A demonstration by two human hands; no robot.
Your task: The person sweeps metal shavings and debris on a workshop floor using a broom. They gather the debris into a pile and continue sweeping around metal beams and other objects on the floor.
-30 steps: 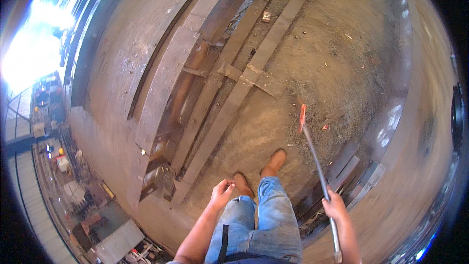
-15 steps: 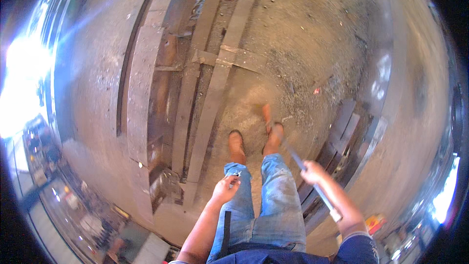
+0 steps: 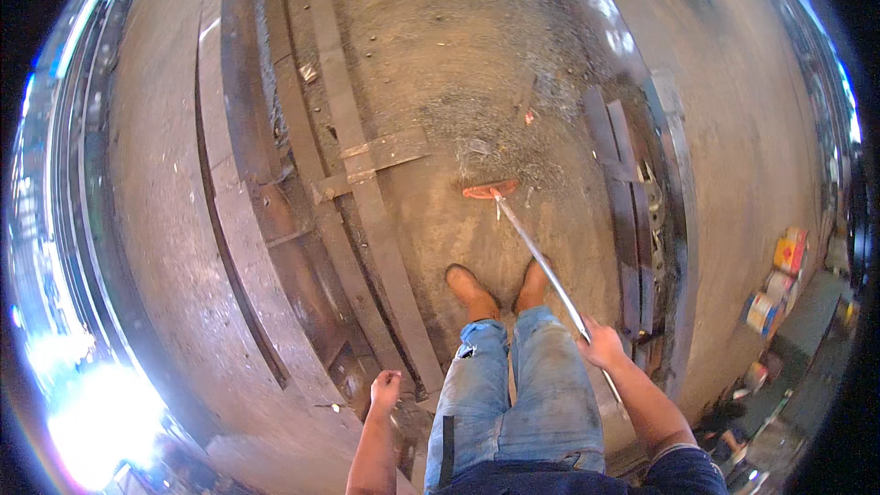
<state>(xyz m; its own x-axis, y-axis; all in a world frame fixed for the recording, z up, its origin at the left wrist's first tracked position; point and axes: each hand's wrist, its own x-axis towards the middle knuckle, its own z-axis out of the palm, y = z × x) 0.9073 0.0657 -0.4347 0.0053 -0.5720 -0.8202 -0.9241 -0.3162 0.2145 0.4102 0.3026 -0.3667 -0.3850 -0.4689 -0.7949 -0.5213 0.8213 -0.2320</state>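
Note:
A long-handled broom (image 3: 543, 261) with a narrow orange head (image 3: 490, 190) slants across the floor in front of my boots. Its head rests on the ground beside scattered dark debris (image 3: 513, 151). Wrapped round the upper part of the pale pole is my right hand (image 3: 600, 346), beside my right thigh. My left hand (image 3: 386, 389) hangs in the air left of my knee, over the dark metal beams. Its fingers are curled closed, and whatever may be inside them is hidden.
Long steel beams (image 3: 353, 137) lie along the floor on my left, with a short flat crosspiece (image 3: 390, 154) over them. More metal bars (image 3: 628, 211) lie on the right. Coloured boxes (image 3: 788, 249) stand at the far right, near a dark bench (image 3: 807, 321).
The view has turned and shifted. The broom head has moved forward, away from my boots, to the debris. My left hand has swung outward to the left, away from my thigh.

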